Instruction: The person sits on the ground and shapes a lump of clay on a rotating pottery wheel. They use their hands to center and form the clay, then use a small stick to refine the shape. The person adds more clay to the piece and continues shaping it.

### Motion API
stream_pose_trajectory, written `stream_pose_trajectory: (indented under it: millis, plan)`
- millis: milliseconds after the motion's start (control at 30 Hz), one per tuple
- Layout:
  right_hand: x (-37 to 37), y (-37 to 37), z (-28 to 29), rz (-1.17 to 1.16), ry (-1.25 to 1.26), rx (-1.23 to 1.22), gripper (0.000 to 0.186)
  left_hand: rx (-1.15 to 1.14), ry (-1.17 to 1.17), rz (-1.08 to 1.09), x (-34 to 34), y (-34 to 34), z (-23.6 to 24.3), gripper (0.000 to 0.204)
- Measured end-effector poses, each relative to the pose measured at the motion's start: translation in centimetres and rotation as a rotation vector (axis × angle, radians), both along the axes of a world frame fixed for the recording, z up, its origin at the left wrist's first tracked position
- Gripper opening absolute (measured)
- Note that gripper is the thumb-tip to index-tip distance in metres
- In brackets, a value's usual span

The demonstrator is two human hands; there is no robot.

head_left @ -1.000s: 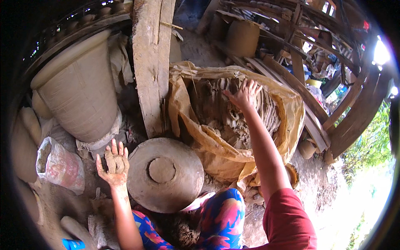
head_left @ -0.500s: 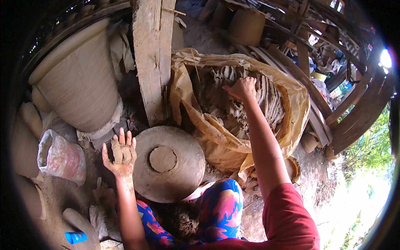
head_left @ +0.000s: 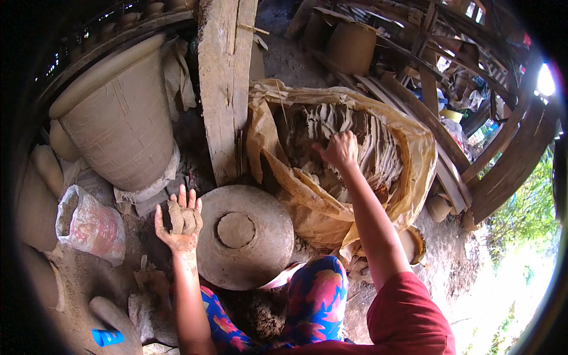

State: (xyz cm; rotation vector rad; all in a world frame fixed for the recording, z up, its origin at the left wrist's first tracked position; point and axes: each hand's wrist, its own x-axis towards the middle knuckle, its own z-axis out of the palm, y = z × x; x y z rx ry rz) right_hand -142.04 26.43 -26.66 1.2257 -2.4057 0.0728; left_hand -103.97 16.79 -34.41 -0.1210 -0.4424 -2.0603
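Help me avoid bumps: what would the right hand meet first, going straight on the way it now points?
Most likely the ridged clay just beyond the right hand, inside the tan sheet wrapping; depth is unclear, so they may be touching.

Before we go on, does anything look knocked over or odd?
Yes: at lower left, a blue cup seems to lie tipped on its side, its bright colour odd among the dull clay pots. Around the left hand and its clay lump, nothing stands out.
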Motion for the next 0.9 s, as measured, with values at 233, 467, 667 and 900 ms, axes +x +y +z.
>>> stream_pose_trajectory:
  millis: [233,467,667,900]
  plan:
    - [1.0,-0.1,-0.2,-0.073,0.438,-0.145,0.074,-0.032,-0.006,-0.025,-0.2,0.1,-0.3,0.045]
    - [0.4,-0.7,-0.2,-0.126,-0.009,0.154,0.038,-0.088,0.066,-0.049,0.7,-0.3,2.0,0.044]
    - [0.5,0.4,-0.6,0.039,0.026,0.080,0.039,-0.148,0.142,-0.026,-0.5,-0.6,5.3,0.041]
    - [2.2,2.3,-0.4,0.040,0.159,0.264,0.065,-0.124,0.127,-0.035,0.0,0.9,3.5,0.045]
